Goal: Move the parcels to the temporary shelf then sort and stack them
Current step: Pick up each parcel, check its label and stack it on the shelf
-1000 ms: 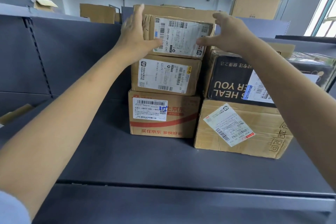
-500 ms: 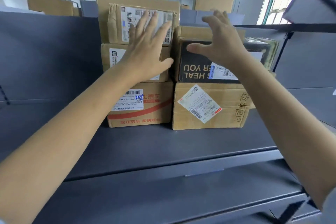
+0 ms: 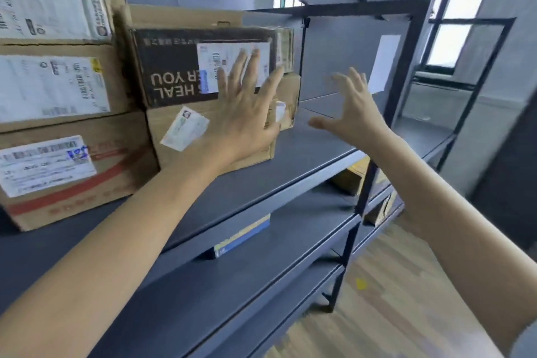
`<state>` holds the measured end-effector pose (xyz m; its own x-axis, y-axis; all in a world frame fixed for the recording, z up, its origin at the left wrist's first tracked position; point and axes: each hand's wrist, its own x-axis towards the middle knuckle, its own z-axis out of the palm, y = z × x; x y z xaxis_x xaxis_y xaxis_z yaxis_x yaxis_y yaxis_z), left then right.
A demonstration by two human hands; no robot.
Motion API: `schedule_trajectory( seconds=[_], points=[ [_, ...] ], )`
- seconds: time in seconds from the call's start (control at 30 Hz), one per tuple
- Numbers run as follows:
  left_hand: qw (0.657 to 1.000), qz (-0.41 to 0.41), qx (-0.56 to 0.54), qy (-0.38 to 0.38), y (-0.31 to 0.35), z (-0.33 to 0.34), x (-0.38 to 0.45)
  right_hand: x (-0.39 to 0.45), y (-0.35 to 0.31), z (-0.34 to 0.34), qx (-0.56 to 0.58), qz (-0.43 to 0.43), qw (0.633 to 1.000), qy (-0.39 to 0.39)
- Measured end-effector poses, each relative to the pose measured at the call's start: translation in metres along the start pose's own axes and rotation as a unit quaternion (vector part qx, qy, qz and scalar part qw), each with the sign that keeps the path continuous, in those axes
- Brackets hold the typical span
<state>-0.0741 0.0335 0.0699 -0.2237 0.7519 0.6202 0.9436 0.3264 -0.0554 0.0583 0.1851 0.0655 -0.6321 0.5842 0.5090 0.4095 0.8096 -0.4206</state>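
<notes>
Two stacks of parcels stand on the grey shelf [image 3: 305, 154]. The left stack has a top box with a white label [image 3: 43, 0], a middle box [image 3: 58, 87] and a bottom box with red print [image 3: 72, 171]. The right stack has a black box [image 3: 174, 67] on a brown carton [image 3: 186, 139]. My left hand [image 3: 244, 113] is spread flat in front of the right stack, fingers straight, over the black box and the carton. My right hand [image 3: 351, 107] hovers open to the right of that stack, above bare shelf, holding nothing.
The shelf's black frame post [image 3: 406, 67] stands at the right. A white paper [image 3: 383, 64] is stuck on the back panel. A blue and yellow flat box [image 3: 241, 235] lies on the lower shelf, and brown parcels [image 3: 351, 180] sit further right. Wooden floor [image 3: 392, 285] lies below right.
The view has swung right. My left hand left the left stack and now spreads over the right stack. My right hand moved off the black box to the space at its right.
</notes>
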Motion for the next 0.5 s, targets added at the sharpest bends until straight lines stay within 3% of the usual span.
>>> schedule_trajectory(
  seconds=[0.27,0.5],
  points=[
    [0.993,0.048,-0.076,-0.077,0.088,0.076,0.045,-0.052,0.111,-0.034,-0.057,0.131,0.988,-0.055],
    [0.983,0.086,-0.059,-0.152,0.177,0.14,0.076,-0.065,0.196,-0.055,-0.1,0.16,0.979,-0.076]
  ],
)
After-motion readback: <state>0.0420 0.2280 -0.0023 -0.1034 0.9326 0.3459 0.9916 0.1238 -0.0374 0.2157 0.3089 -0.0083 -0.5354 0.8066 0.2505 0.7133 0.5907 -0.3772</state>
